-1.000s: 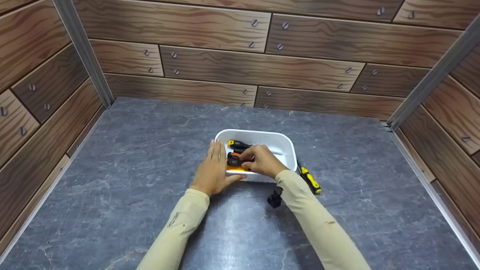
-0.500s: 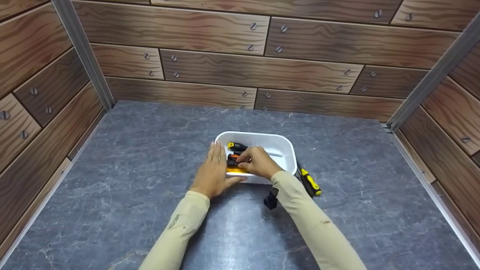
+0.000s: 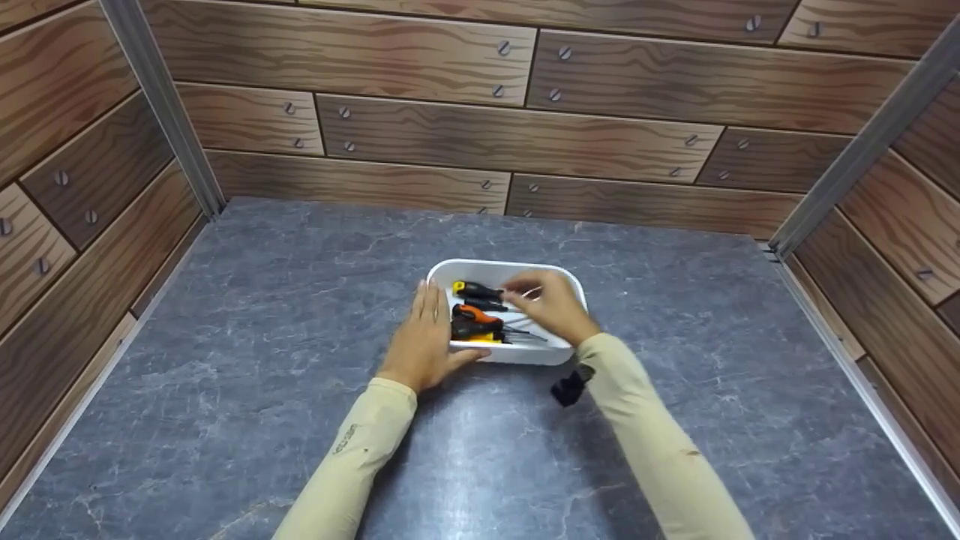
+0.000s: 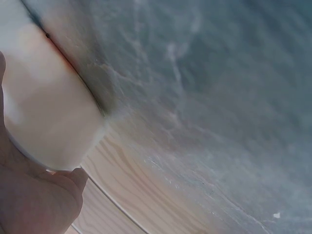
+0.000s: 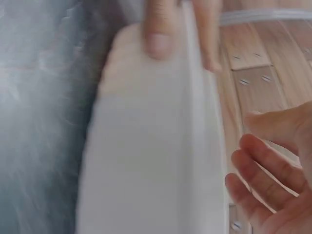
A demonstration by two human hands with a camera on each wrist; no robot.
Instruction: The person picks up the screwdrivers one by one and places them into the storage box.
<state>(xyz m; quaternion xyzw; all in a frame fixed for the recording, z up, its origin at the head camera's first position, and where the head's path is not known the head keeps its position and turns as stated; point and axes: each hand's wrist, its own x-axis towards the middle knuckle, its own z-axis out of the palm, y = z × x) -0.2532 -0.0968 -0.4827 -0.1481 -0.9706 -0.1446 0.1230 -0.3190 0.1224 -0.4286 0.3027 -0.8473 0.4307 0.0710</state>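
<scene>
A white rectangular plastic tray (image 3: 564,279) with rounded corners sits near the middle of a grey marbled stone-look tabletop (image 3: 262,315), boxed in on three sides by walls printed with brown wood planks and screw heads (image 3: 450,135). Inside the tray lie several screwdrivers side by side: one with a yellow-and-black handle (image 3: 474,289) at the far side, one with an orange-and-black handle (image 3: 471,314) just nearer, and a yellow-tipped one (image 3: 484,337) against the near wall, their thin metal shafts pointing right.

The left hand (image 3: 421,341) lies flat with straight fingers against the tray's left wall, its thumb on the near rim; the left wrist view shows the smooth white wall (image 4: 44,112) against the palm. The right hand (image 3: 551,304) hovers over the tray's right half, fingers loose and spread, holding nothing; it is blurred and covers that corner. A small black object (image 3: 568,389), too dark to identify, hangs under the right beige sleeve (image 3: 645,442).
</scene>
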